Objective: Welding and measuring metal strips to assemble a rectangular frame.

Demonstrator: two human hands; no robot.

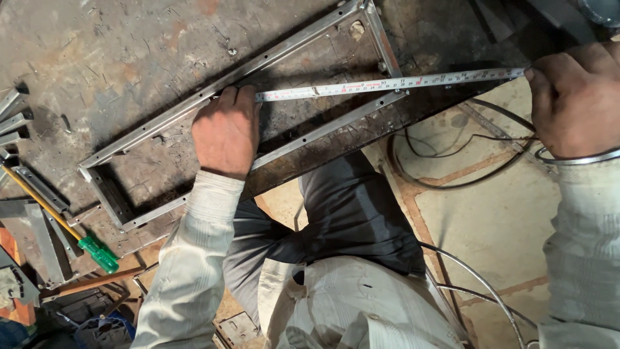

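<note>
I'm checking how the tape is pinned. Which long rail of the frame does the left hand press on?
The far rail: the left hand pins the tape there, while the near rail passes beneath its wrist.

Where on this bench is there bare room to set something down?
Bare plate up-left of the frame. Inside the frame, room only left of the left hand; the tape crosses the rest. The left edge is crowded: offcuts and screwdriver.
</note>
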